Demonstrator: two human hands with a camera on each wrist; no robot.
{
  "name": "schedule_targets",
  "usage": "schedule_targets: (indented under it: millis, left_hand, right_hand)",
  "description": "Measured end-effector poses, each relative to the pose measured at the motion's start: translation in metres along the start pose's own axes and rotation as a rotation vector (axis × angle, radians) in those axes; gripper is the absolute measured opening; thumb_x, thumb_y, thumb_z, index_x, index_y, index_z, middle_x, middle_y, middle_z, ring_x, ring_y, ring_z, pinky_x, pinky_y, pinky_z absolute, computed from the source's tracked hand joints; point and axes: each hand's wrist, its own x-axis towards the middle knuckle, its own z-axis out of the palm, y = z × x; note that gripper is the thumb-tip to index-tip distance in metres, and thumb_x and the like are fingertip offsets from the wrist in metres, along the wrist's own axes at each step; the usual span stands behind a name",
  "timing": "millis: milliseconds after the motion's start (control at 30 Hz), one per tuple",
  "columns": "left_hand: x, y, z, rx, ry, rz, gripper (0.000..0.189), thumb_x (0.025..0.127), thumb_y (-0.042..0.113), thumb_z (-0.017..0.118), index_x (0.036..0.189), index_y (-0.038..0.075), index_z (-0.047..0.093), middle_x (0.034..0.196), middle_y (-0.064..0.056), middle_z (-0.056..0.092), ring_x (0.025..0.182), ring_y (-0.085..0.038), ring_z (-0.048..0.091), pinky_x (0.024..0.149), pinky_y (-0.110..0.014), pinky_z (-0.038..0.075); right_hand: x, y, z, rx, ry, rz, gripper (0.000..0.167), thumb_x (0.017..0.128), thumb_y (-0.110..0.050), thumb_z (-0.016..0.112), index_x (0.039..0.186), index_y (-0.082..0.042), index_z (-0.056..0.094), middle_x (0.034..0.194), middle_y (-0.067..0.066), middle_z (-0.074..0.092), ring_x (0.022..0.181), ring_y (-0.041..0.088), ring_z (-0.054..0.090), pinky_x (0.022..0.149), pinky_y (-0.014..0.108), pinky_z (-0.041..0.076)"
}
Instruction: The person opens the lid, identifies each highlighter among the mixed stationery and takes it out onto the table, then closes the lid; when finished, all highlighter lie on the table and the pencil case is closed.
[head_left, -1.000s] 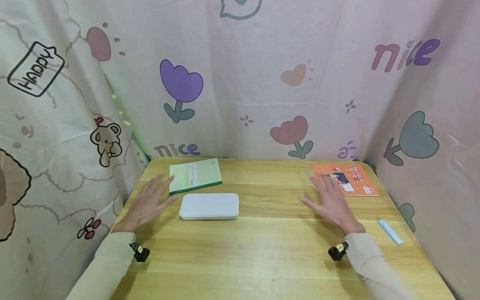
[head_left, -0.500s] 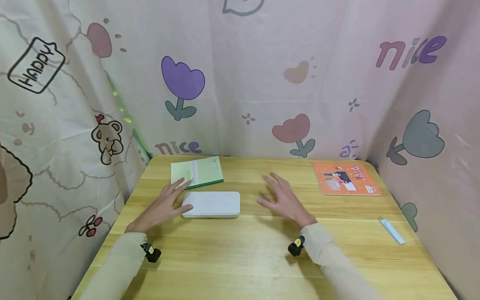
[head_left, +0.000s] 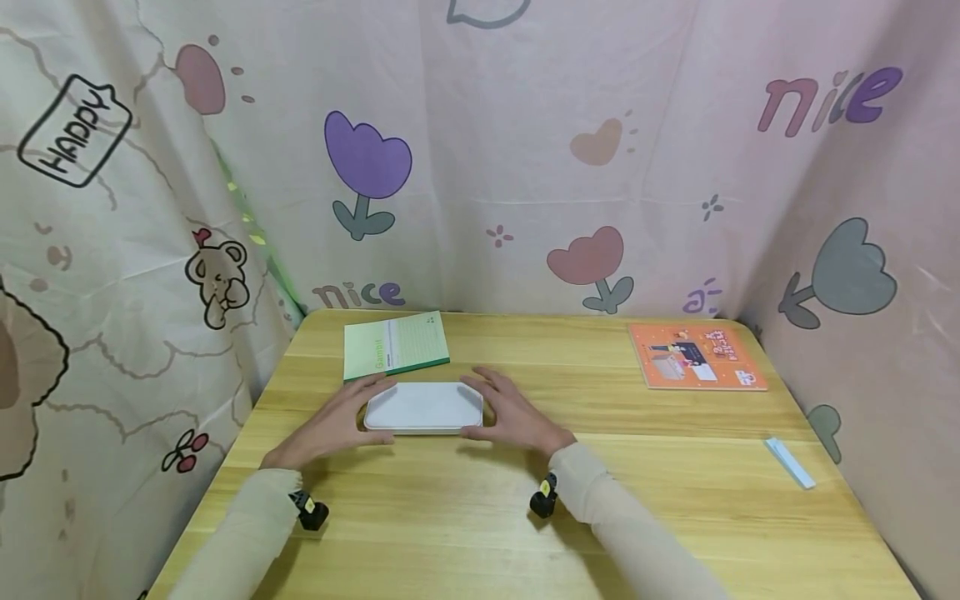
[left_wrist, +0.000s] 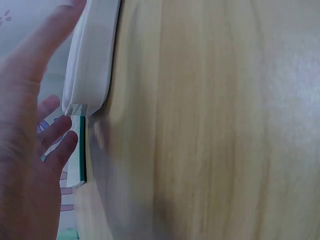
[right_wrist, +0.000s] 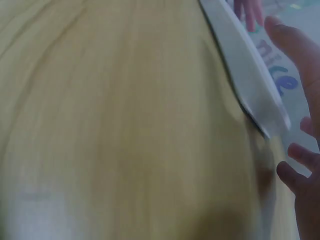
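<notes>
A flat white case (head_left: 424, 406) with rounded corners lies on the wooden table (head_left: 450, 517), its long side facing me. My left hand (head_left: 333, 427) is at its left end, thumb by the front edge and fingers by the back corner. At the opposite end is my right hand (head_left: 517, 417), spread the same way round the corner. In the left wrist view, the fingers (left_wrist: 62, 147) stand apart from the end of the case (left_wrist: 92, 60). The right wrist view likewise has a gap between the fingertips (right_wrist: 287, 172) and the case (right_wrist: 245, 65).
Behind the case lies a green notebook (head_left: 397, 343). An orange booklet (head_left: 697, 357) lies at the back right, with a light blue strip (head_left: 789, 462) nearer the right edge. A printed curtain (head_left: 480, 167) hangs behind the table and along both sides.
Both hands have moved inward to the ends of the white case. The right hand came from over the orange booklet, travelling left; the left hand shifted a little to the right. The case stays in place.
</notes>
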Motion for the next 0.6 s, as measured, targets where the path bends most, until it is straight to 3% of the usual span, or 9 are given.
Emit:
schedule_targets:
  millis: [267,600]
  left_hand:
    - [0.003,-0.002,0.005,-0.013,-0.032,0.007,0.092,0.086,0.06,0.089,0.162,0.022,0.054,0.171,-0.014,0.043,0.153,-0.048,0.042,0.117,-0.074,0.041]
    - [0.005,-0.003,0.001,0.002,-0.064,0.066,0.081,0.091,0.049,0.088,0.161,0.022,0.057,0.173,-0.018,0.041,0.154,-0.05,0.041,0.118,-0.076,0.039]
  right_hand:
    - [0.013,-0.008,0.016,-0.042,-0.043,-0.061,0.092,0.093,-0.058,0.084,0.17,-0.036,0.039,0.18,0.003,0.026,0.165,0.029,0.028,0.131,0.052,0.036]
    - [0.021,-0.01,0.013,-0.228,-0.085,-0.128,0.076,0.101,-0.05,0.077,0.168,-0.03,0.045,0.176,0.009,0.037,0.158,0.032,0.04,0.129,0.048,0.039]
